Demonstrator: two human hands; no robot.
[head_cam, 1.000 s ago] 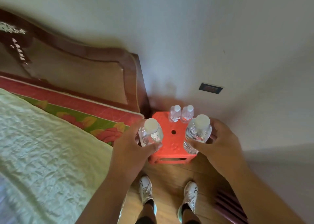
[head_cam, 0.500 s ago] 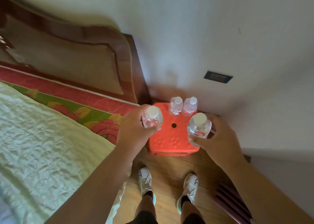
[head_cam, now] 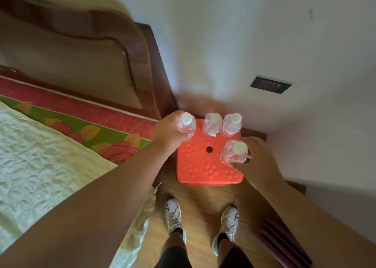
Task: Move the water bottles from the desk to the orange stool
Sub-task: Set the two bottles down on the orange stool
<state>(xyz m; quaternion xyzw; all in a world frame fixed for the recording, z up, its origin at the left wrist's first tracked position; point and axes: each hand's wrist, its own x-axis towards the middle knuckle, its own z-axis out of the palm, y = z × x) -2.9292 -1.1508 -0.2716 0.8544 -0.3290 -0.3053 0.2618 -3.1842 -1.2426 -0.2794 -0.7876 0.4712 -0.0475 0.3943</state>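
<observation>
Left hand point(head_cam: 168, 132) grips a clear water bottle point(head_cam: 186, 125) with a white cap, fingers wrapped round its body, at the far left corner of the orange stool point(head_cam: 203, 170). Whether its base touches the seat: cannot tell, the hand hides it.

Right hand point(head_cam: 258, 162) grips a second bottle point(head_cam: 234, 152), thumb on the near side, fingers curled behind, over the right side of the seat. Base contact: cannot tell.

Two more bottles stand upright at the far edge of the seat, just beside each other: the middle one point(head_cam: 211, 124) and the right one point(head_cam: 232, 125). The left-hand bottle sits in line with them, close to the middle one.

Seat: square, moulded flower pattern, round hole point(head_cam: 209, 149) at centre, bare on its near half.

Surroundings: the stool stands on a wooden floor point(head_cam: 195, 212) in a corner against a white wall point(head_cam: 234, 44). A dark wall socket point(head_cam: 270, 84) sits to the right above it. To the left, a dark wooden headboard point(head_cam: 101, 50) and a bed with a pale quilted cover point(head_cam: 40, 156) over a floral red and green sheet point(head_cam: 101, 129). Two white trainers point(head_cam: 173, 212) on the floor below the stool. Dark reddish slats point(head_cam: 284, 245) at lower right, unidentified.
</observation>
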